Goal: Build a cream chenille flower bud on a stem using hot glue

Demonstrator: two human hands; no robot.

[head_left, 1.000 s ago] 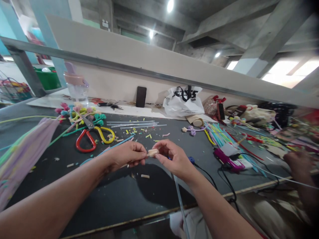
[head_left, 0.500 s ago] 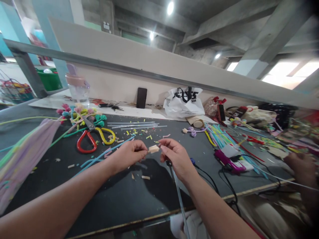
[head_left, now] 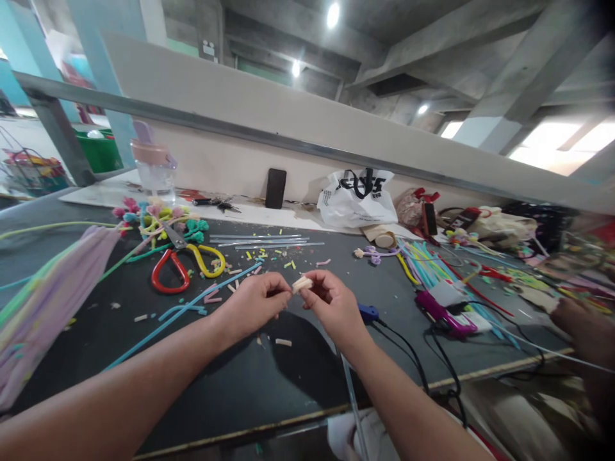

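Note:
Between my hands is a small bundle of short cream fuzzy stem pieces [head_left: 302,283], like cut pipe cleaner. My right hand [head_left: 334,306] is closed around it with thumb and fingers. My left hand [head_left: 262,298] is pinched right beside the bundle's left end; whatever its fingertips hold is hidden. Below the hands a loose cream piece [head_left: 283,342] lies on the dark table. Under my right wrist a long translucent stick [head_left: 350,390] runs past the table's front edge. Close behind that wrist sits a blue device [head_left: 368,312] with a black cord, partly covered.
Red-and-yellow-handled scissors [head_left: 172,272] lie left, near fuzzy flowers [head_left: 154,214] and a bundle of pastel stems [head_left: 72,282]. Clear sticks [head_left: 264,241] and scraps lie ahead. A phone [head_left: 275,188] and a white bag [head_left: 355,198] stand behind. Another person's hand [head_left: 579,317] is at right.
The cream bundle has shifted slightly right and up into my right hand's fingers, which have closed on it. My left fingertips have followed close to it. The view has shifted slightly.

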